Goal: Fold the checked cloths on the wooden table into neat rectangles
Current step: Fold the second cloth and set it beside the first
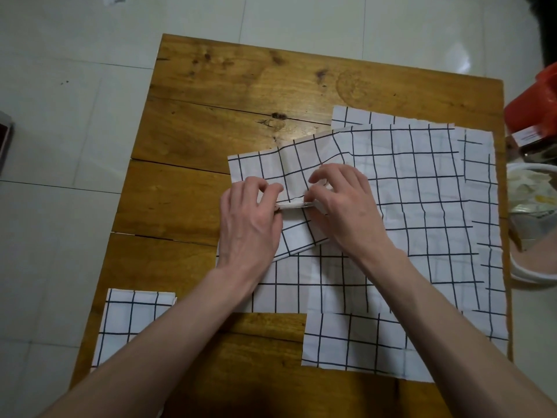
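Note:
White cloths with a dark grid lie on the wooden table (211, 95). The top cloth (422, 188) is spread over the right half, its left part creased and lifted. My left hand (250, 224) and my right hand (343, 206) meet at its left side and pinch a small raised fold of the cloth between them. Under it lie more checked cloths, one (361, 342) showing at the near right and one at the far edge (361, 116). A folded checked cloth (129, 321) rests at the near left corner, partly hidden by my left forearm.
Pale floor tiles surround the table. Off the right edge stand a red plastic bag (536, 104), a small box and a white tub (533, 224) with crumpled wrappers. A dark object (4, 140) lies on the floor at far left.

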